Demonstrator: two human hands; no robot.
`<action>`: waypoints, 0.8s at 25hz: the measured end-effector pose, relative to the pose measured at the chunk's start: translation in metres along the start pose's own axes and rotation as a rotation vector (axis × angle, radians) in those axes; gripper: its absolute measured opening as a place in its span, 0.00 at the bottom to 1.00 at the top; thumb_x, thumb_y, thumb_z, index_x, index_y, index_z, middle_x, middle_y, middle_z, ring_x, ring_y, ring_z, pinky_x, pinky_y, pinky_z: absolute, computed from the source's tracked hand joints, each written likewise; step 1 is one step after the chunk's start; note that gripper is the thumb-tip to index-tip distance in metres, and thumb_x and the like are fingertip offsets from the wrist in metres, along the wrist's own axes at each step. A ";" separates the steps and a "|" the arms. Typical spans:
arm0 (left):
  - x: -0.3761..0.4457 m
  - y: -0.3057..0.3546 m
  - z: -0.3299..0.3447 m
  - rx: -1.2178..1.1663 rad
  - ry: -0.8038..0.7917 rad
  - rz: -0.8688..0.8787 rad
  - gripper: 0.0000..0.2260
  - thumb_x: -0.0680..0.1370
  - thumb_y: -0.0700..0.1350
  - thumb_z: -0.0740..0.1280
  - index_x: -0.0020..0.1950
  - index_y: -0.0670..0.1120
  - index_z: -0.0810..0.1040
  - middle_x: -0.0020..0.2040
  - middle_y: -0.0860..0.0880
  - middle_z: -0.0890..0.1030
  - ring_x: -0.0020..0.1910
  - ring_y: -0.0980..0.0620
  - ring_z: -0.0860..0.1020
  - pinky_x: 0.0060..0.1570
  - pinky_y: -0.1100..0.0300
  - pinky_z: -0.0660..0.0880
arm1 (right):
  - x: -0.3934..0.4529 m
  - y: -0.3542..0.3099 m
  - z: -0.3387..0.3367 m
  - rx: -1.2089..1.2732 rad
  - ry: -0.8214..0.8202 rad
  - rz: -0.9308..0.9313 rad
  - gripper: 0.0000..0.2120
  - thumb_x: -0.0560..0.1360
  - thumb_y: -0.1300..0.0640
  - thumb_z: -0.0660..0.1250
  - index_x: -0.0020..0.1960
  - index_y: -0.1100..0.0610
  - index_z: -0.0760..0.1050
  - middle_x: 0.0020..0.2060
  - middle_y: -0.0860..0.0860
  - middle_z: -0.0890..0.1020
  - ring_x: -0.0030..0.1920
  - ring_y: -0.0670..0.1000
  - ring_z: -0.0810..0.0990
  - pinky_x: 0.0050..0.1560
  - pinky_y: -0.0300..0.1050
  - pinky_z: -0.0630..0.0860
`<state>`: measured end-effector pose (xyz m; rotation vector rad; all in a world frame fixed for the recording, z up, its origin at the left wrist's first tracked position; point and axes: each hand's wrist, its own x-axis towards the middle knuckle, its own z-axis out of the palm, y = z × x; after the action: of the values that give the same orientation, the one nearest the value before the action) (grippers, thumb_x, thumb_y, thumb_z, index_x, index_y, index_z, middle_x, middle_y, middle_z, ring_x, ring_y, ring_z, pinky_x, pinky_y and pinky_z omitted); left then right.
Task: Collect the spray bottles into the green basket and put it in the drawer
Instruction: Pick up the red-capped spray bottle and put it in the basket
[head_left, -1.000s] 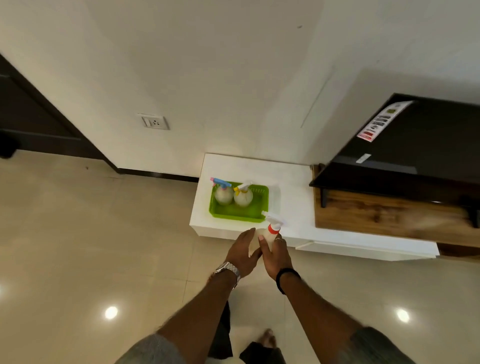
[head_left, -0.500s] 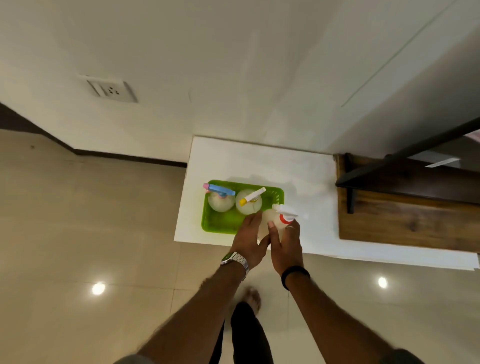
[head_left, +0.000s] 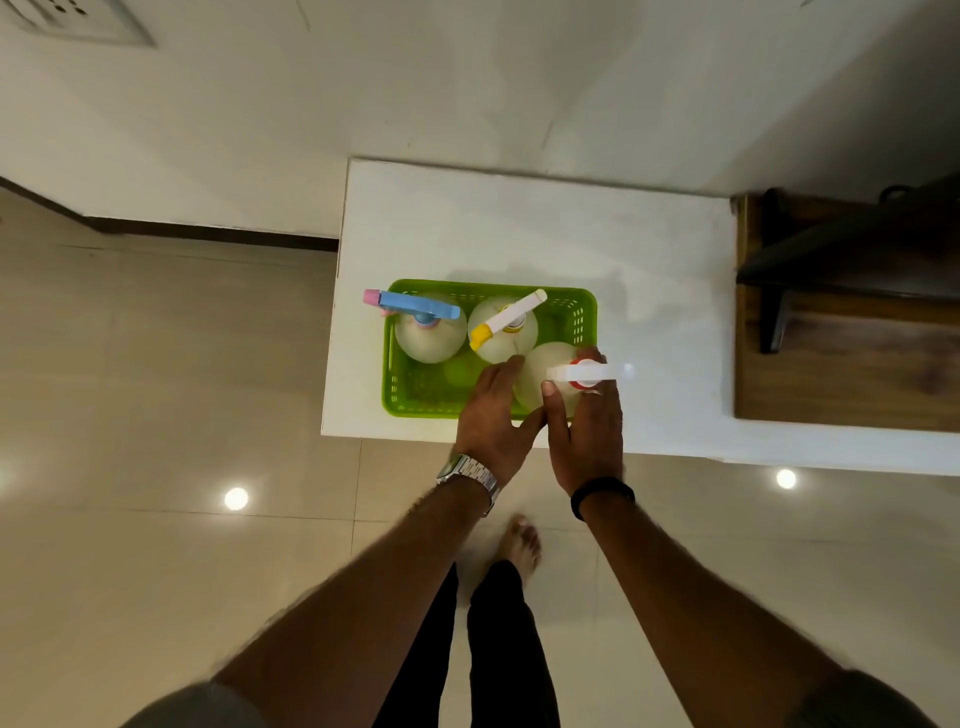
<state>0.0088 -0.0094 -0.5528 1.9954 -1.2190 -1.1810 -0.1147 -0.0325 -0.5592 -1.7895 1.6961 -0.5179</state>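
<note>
A green basket (head_left: 415, 395) sits on the left end of a white cabinet top (head_left: 519, 234). Two spray bottles stand in its far half: one with a blue and pink trigger (head_left: 428, 332), one with a yellow and white trigger (head_left: 501, 330). A third bottle with a red and white trigger (head_left: 543, 366) is over the basket's near right corner. My right hand (head_left: 584, 431) grips it by the neck. My left hand (head_left: 493, 415) rests against its left side, fingers over the basket's near rim.
A wooden shelf with a dark stand (head_left: 852, 322) adjoins the cabinet on the right. The white wall with a socket (head_left: 78, 21) is behind. Glossy beige floor tiles (head_left: 156, 415) lie to the left, my bare foot (head_left: 519, 540) below.
I have stepped closer to the cabinet. Both hands carried the red-trigger bottle from the cabinet's front edge forward, over the basket's near right corner.
</note>
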 end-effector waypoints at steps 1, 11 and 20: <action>0.001 -0.001 0.001 0.043 0.009 0.002 0.32 0.74 0.49 0.74 0.75 0.44 0.68 0.71 0.45 0.73 0.68 0.46 0.75 0.64 0.49 0.76 | 0.001 0.003 0.002 -0.031 0.001 0.014 0.25 0.81 0.44 0.58 0.69 0.61 0.71 0.74 0.58 0.71 0.76 0.58 0.65 0.73 0.59 0.66; 0.010 -0.010 0.007 0.200 0.080 -0.016 0.28 0.71 0.54 0.75 0.69 0.47 0.77 0.60 0.46 0.84 0.59 0.43 0.81 0.55 0.54 0.77 | -0.006 0.024 0.019 -0.208 -0.014 0.014 0.19 0.80 0.49 0.63 0.66 0.59 0.75 0.73 0.56 0.73 0.79 0.58 0.60 0.74 0.64 0.55; 0.010 -0.012 0.009 0.136 0.117 -0.010 0.28 0.70 0.53 0.77 0.67 0.46 0.79 0.59 0.46 0.85 0.59 0.43 0.82 0.55 0.58 0.75 | -0.006 0.025 0.020 -0.147 -0.040 0.045 0.21 0.80 0.51 0.65 0.70 0.58 0.72 0.75 0.58 0.70 0.79 0.58 0.60 0.74 0.63 0.58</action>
<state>0.0087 -0.0127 -0.5703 2.1396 -1.2614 -0.9939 -0.1213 -0.0230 -0.5895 -1.8467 1.7823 -0.3441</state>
